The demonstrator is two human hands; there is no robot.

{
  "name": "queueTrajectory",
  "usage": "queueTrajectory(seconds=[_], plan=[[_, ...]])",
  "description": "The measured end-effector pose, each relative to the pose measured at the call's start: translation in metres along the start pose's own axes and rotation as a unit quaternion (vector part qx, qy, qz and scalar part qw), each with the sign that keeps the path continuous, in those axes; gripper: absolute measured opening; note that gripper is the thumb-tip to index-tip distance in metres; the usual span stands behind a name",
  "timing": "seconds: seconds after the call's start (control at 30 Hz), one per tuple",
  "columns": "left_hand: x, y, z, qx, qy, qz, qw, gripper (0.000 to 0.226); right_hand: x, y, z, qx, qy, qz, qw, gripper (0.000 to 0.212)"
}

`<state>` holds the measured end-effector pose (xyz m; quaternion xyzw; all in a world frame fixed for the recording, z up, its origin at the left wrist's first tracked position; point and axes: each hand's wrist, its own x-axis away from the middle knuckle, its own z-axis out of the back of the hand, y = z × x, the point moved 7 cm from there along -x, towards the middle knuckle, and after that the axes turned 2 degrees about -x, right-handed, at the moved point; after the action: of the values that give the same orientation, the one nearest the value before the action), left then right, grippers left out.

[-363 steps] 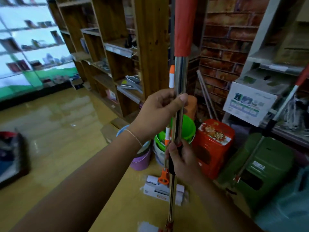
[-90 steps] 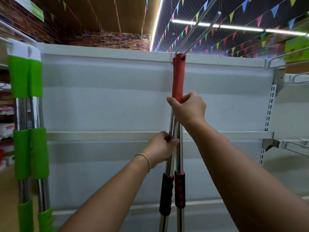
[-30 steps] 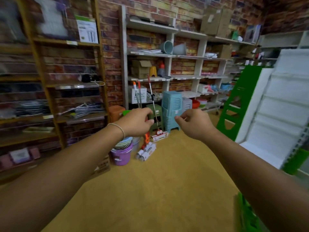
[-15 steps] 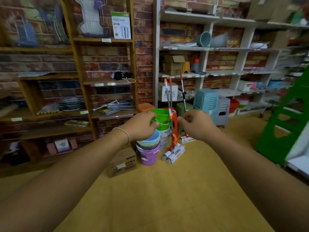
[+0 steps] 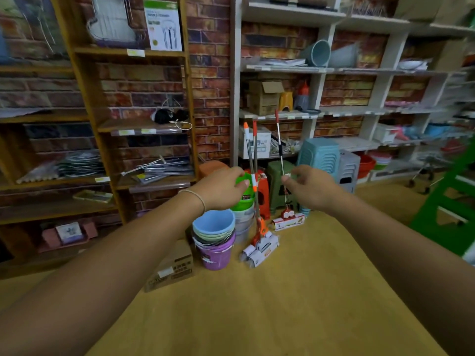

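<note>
Both hands reach forward with loosely curled fingers, holding nothing: left hand [image 5: 221, 188], right hand [image 5: 312, 187]. Three mops [image 5: 255, 150] lean upright against the shelf [image 5: 280, 114] beyond the fingertips, untouched. Two stand together just past the left fingers [image 5: 243, 184], one past the right fingers [image 5: 286, 179]. Below the left hand stand two bucket stacks [image 5: 214, 227]. Four stools [image 5: 318, 155] sit behind the mops.

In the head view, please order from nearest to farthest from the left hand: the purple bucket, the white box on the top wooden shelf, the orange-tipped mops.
1. orange-tipped mops, just right of the left hand.
2. purple bucket, below the hand, on the floor.
3. white box, high up, to the left.
</note>
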<state>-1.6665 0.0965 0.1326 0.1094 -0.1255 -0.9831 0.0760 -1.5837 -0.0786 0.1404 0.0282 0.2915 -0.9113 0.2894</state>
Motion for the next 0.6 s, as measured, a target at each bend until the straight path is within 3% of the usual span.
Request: queueTrajectory(seconds=[0.6], plan=[[-0.273, 0.018, -0.099, -0.012, -0.044, -0.066, 0.997, 0.043, -0.195, 0.148, 0.004, 0.037, 0.015, -0.086, 0.996, 0.06]])
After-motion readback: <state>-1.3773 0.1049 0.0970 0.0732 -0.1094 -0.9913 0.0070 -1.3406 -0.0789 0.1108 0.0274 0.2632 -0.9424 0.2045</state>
